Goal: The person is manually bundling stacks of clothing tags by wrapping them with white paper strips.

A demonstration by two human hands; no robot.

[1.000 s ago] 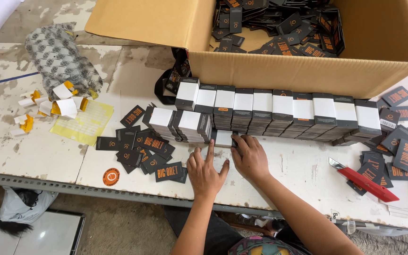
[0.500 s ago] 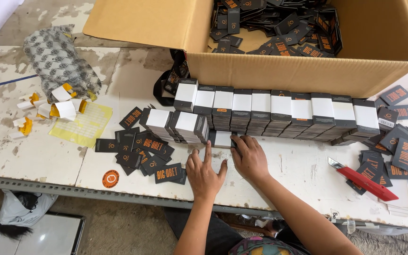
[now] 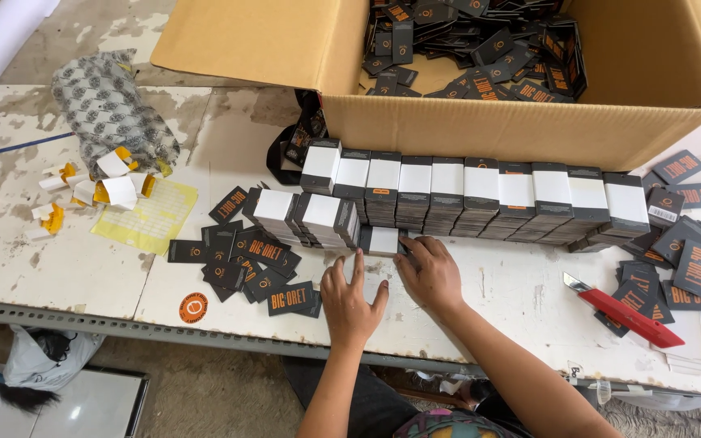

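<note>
My left hand (image 3: 352, 297) lies flat on the white table (image 3: 513, 292), fingers spread, just below a banded stack of black tags (image 3: 381, 241). My right hand (image 3: 430, 272) rests beside it, its fingertips touching the right end of that stack. Behind both hands runs a long row of banded tag bundles (image 3: 480, 193), each wrapped in a white paper band. Two more bundles (image 3: 302, 217) sit in front of the row at its left end. Loose black tags with orange print (image 3: 253, 259) are scattered left of my left hand.
A large open cardboard box (image 3: 480, 122) full of loose black tags stands behind the row. A red utility knife (image 3: 622, 311) and more loose tags (image 3: 691, 259) lie at the right. Yellow paper (image 3: 148, 217), white and yellow paper strips (image 3: 111, 186), a patterned bag (image 3: 111, 109) lie left.
Both hands stay almost still at the small stack; the view has shifted slightly.
</note>
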